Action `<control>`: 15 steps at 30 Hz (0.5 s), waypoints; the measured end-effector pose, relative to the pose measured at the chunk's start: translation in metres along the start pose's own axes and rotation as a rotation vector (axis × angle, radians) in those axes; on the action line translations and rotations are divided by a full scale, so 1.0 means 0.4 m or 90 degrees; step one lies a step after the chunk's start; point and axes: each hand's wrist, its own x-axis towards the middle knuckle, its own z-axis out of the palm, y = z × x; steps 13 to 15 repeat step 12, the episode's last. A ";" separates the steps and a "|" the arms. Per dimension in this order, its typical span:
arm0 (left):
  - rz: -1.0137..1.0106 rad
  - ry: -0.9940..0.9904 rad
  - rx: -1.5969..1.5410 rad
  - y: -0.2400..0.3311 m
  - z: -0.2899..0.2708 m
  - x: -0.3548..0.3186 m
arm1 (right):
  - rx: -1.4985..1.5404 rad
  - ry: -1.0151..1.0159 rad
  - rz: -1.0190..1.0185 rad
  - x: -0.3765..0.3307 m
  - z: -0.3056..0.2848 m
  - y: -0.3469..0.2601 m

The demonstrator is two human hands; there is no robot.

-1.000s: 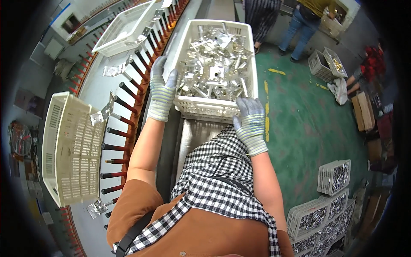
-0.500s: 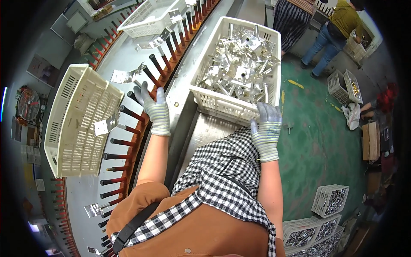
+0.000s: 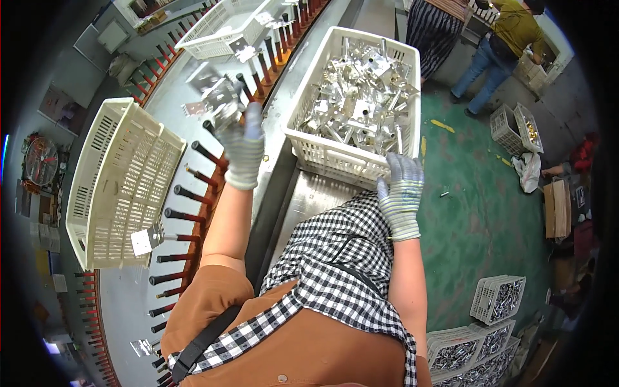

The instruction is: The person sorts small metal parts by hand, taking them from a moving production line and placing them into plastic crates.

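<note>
My left hand (image 3: 244, 151), in a striped grey work glove, reaches over the line of dark-tipped red pegs (image 3: 209, 155). Its fingers are closed on a shiny metal bracket (image 3: 219, 93), blurred by motion; whether there is more than one piece there I cannot tell. My right hand (image 3: 403, 193), gloved alike, grips the near right corner of a white plastic crate (image 3: 335, 155). Metal brackets with plates and tubes (image 3: 364, 97) fill that crate. Another bracket (image 3: 147, 241) sits on a peg nearer to me.
Left of the pegs, stacked white crates (image 3: 122, 187) stand on the grey table. A further white crate (image 3: 225, 29) is at the far end. On the green floor to the right are crates of metal parts (image 3: 503, 300). Co-workers (image 3: 496, 58) stand at the back right.
My left hand has moved slightly away from me and closed on the metal bracket, which is now raised. The pegs with their brackets have shifted toward me. My right hand stays on the crate.
</note>
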 end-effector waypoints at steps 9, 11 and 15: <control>-0.179 -0.022 0.389 -0.228 0.103 0.056 | 0.002 0.001 -0.006 0.003 0.005 -0.004; -0.257 -0.040 0.290 -0.217 0.100 0.065 | -0.008 -0.006 0.012 0.006 0.005 -0.005; -0.257 -0.044 0.290 -0.221 0.108 0.065 | -0.024 -0.041 0.018 0.015 0.005 -0.007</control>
